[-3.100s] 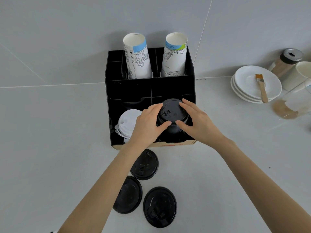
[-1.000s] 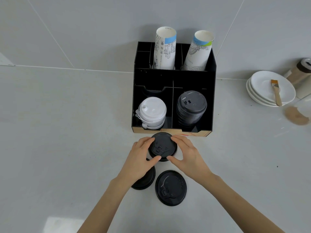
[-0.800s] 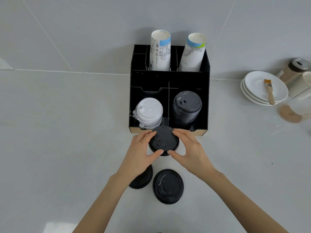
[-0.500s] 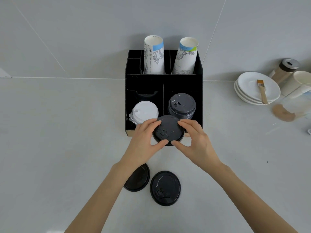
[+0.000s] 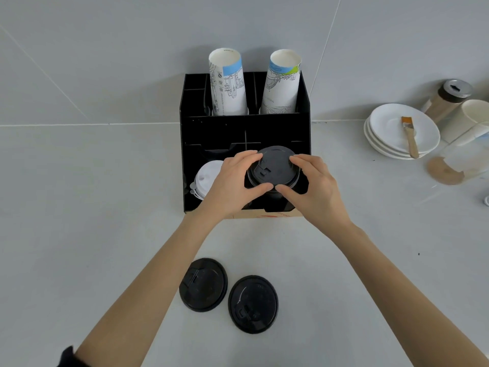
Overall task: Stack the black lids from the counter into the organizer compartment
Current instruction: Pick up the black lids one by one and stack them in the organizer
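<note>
A black organizer (image 5: 190,144) stands against the wall. My left hand (image 5: 230,181) and my right hand (image 5: 315,186) both grip one black lid (image 5: 275,166) by its rim, over the front right compartment, on top of the black lid stack there; the stack is mostly hidden under the lid and my fingers. Two more black lids lie on the counter near me, one to the left (image 5: 203,284) and one to the right (image 5: 253,304). A stack of white lids (image 5: 205,178) sits in the front left compartment, partly behind my left hand.
Two tall paper cup stacks (image 5: 227,83) (image 5: 281,83) stand in the organizer's back compartments. At the right are stacked white plates (image 5: 381,136) with a brush (image 5: 410,136), a brown shaker (image 5: 447,100), a white cup (image 5: 473,117) and a clear container (image 5: 460,162).
Both hands lifted one black lid off the counter and carried it away from me, up over the organizer's front edge onto the black stack. Two lids stay on the counter.
</note>
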Action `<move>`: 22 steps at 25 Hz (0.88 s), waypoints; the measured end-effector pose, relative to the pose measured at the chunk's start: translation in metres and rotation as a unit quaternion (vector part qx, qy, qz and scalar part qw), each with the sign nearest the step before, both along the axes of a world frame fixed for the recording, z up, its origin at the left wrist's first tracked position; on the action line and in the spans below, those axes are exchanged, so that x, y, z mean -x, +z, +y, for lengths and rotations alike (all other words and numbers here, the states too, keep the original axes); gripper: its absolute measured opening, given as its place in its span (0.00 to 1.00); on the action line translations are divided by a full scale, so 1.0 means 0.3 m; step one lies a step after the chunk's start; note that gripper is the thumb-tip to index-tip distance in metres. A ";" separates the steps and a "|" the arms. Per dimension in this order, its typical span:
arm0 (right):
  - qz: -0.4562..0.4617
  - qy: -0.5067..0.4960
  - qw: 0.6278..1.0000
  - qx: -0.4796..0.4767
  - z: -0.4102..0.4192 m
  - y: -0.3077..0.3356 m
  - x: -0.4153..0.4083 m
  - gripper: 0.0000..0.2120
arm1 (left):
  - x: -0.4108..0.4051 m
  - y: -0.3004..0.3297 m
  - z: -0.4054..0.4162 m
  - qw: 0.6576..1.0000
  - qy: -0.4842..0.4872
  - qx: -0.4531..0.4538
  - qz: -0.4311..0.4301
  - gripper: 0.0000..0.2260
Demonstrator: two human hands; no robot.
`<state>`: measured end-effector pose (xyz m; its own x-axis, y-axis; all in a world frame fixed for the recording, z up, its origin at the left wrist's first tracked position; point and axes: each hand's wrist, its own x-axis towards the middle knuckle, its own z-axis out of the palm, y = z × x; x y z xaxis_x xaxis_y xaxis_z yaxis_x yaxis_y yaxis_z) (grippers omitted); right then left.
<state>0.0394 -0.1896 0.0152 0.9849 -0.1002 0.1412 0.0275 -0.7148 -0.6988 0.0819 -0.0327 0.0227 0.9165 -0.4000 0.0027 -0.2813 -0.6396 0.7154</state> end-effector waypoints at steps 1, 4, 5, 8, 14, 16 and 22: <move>0.004 -0.002 1.000 0.001 -0.003 -0.005 -0.016 0.25 | -0.016 -0.004 -0.007 1.000 -0.001 -0.005 0.000 0.26; 0.016 -0.005 1.000 0.006 -0.011 -0.024 -0.054 0.25 | -0.057 -0.019 -0.028 1.000 -0.003 -0.012 0.005 0.26; 0.018 -0.007 1.000 0.006 -0.015 -0.030 -0.065 0.25 | -0.067 -0.025 -0.034 1.000 -0.003 -0.013 0.009 0.27; 0.025 -0.012 1.000 0.007 -0.026 -0.050 -0.079 0.25 | -0.087 -0.041 -0.047 1.000 -0.009 -0.019 0.014 0.27; 0.046 -0.016 0.999 0.011 -0.039 -0.072 -0.078 0.26 | -0.098 -0.062 -0.070 0.999 -0.015 -0.035 0.007 0.26; 0.047 -0.013 0.999 0.019 -0.041 -0.072 -0.082 0.26 | -0.097 -0.064 -0.069 0.999 -0.012 -0.036 0.007 0.26; 0.048 -0.013 0.998 0.032 -0.033 -0.071 -0.070 0.26 | -0.087 -0.068 -0.062 0.998 -0.006 -0.059 -0.010 0.25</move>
<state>0.0604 -0.1996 -0.0060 0.9914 -0.1198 0.0532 -0.0566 -0.7573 -0.6506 0.1081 -0.0513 0.0023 0.9120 -0.4092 -0.0277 -0.3020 -0.7158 0.6297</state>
